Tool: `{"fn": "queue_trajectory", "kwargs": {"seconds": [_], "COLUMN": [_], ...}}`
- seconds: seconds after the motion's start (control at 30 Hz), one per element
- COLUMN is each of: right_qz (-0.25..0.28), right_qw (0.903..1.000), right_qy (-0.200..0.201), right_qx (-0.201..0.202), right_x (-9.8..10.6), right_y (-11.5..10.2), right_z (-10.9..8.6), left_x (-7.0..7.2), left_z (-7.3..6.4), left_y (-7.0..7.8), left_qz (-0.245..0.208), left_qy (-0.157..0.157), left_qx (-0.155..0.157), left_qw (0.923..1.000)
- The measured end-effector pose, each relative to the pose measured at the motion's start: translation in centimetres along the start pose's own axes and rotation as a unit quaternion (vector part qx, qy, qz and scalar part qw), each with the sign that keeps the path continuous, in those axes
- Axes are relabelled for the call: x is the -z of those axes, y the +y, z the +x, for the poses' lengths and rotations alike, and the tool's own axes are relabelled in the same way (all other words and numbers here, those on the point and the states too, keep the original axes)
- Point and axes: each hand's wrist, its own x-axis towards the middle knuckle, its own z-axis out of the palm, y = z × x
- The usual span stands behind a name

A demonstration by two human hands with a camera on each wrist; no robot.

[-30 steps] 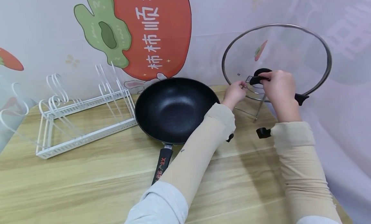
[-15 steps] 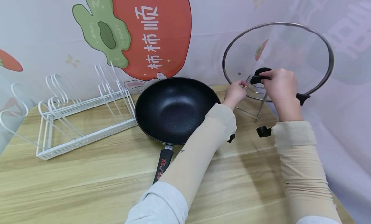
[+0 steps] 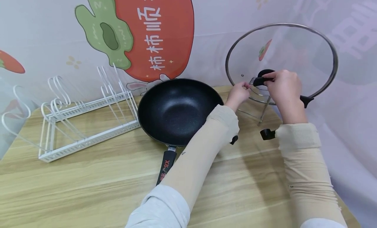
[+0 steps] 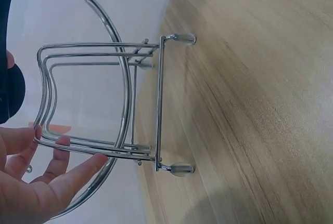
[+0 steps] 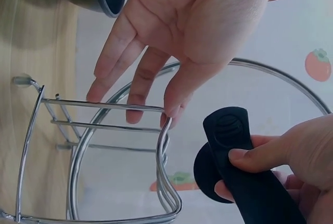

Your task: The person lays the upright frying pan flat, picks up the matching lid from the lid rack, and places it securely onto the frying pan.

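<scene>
A large glass lid [image 3: 282,24] with a metal rim stands nearly upright in a chrome wire lid rack [image 4: 159,99] on the right of the table. My left hand [image 3: 239,94] pinches an upper corner of the rack's wire, its thumb and fingers on either side, as the right wrist view also shows. With the thumb on top and fingers beneath, my right hand [image 3: 285,90] grips the lid's black handle [image 5: 234,156]. Beside the left forearm sits a black wok [image 3: 179,116]. Its long handle [image 3: 166,165] points toward me, partly covered by the left sleeve.
A white wire rack [image 3: 88,141] with hooped dividers stands on the left of the wooden table [image 3: 88,195]. A printed cloth backdrop [image 3: 212,18] hangs directly behind everything. The table's right edge lies close to the right forearm.
</scene>
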Motion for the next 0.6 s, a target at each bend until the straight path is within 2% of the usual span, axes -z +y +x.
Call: {"fn": "queue_trajectory", "kwargs": {"seconds": [0.1,0.23,0.37,0.6], "right_qz": [-0.002,-0.002,0.003,0.016], "right_qw": [1.0,1.0,1.0,0.9998], "right_qy": [0.002,0.003,0.003,0.009], "right_qx": [0.003,0.008,0.005,-0.005], "right_x": [0.0,-0.1,0.0,-0.3], "right_y": [-0.1,-0.3,-0.4,-0.4], "right_z": [-0.2,-0.6,-1.0,-1.5], "left_x": [0.1,0.2,0.4,0.5], "left_z": [-0.2,-0.3,-0.4,-0.7], "left_y": [0.0,-0.1,-0.1,-0.1], "left_qz": [-0.01,-0.002,-0.008,-0.025], "left_qy": [0.008,0.017,0.011,0.001], "left_qx": [0.009,0.01,0.01,0.038], "left_qw": [0.9999,0.9998,0.9999,0.999]}}
